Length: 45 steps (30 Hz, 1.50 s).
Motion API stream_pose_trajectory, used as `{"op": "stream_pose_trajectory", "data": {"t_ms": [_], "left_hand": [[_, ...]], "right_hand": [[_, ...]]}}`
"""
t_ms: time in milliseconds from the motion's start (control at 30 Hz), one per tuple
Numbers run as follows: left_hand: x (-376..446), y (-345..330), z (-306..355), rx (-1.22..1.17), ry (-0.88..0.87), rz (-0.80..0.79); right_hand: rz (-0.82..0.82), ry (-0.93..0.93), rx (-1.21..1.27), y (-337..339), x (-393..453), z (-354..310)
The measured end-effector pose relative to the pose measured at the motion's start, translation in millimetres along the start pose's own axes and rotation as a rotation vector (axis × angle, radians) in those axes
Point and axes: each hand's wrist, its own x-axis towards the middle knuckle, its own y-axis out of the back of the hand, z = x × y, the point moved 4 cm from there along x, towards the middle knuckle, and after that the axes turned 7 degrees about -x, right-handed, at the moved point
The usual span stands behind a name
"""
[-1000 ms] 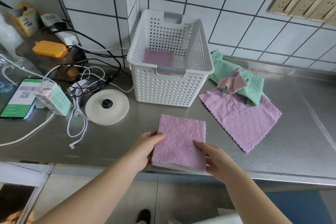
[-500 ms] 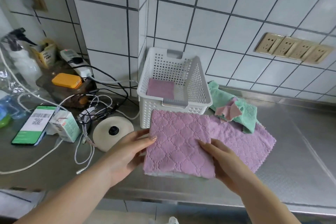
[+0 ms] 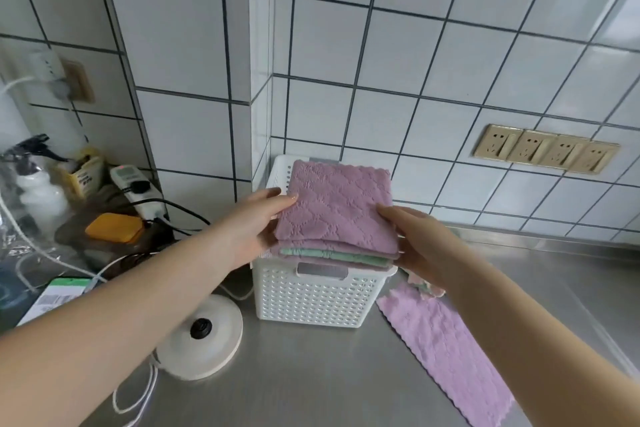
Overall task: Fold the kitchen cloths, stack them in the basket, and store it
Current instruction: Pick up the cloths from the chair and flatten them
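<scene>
Where the stainless steel counter met a wall of white tiles with dark grout, a white perforated basket stood in the corner; all places below are given relative to it.

Directly above the basket, one folded purple cloth was held level between two hands, with purple and green layers showing at its near edge. The left hand gripped the left edge, fingers on top and curled round the fabric. The right hand gripped the right edge, thumb on top and fingers beneath. The cloth hid the basket's interior.

One unfolded purple cloth lay flat on the counter just right of the basket. A scrap of pink and green fabric showed beside the basket's right rim, mostly hidden by the right arm.

One round white appliance base with a dark centre sat left of the basket, a white cable trailing from it. Farther left were one orange case, one power strip with a black plug, one spray bottle, and one phone showing a green screen with a code; its text was too small to read.

On the wall right of the basket, four gold-coloured sockets sat in one row. One further socket was on the wall to the left.
</scene>
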Motion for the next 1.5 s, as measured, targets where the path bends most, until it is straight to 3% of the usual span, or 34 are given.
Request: {"op": "stream_pose_trajectory", "data": {"t_ms": [267,567,967,1300,1367,1500], "left_hand": [[108.5,-9.6,19.1,0.191,-0.014,0.138],[211.8,13.2,-19.7,0.718,-0.013,0.35],[262.0,47.1,-80.3,1.106,0.019,0.542],[277.3,59.7,-100.6,1.238,0.068,0.497],[277.8,55.4,-101.5,1.306,-0.044,0.455],[282.0,41.1,-101.8,1.669,-0.358,0.28]], "right_hand": [[0.094,-0.023,0.074,-4.0,114.5,-11.2],[0.137,-0.197,-0.077,-17.4,266.1,54.8],[0.176,-0.29,-0.15,-50.2,307.3,106.6],[0.17,-0.32,-0.195,-51.5,311.1,125.5],[0.163,-0.312,-0.2,-51.3,311.2,125.6],[0.176,-0.273,-0.237,-52.7,313.9,125.1]]}}
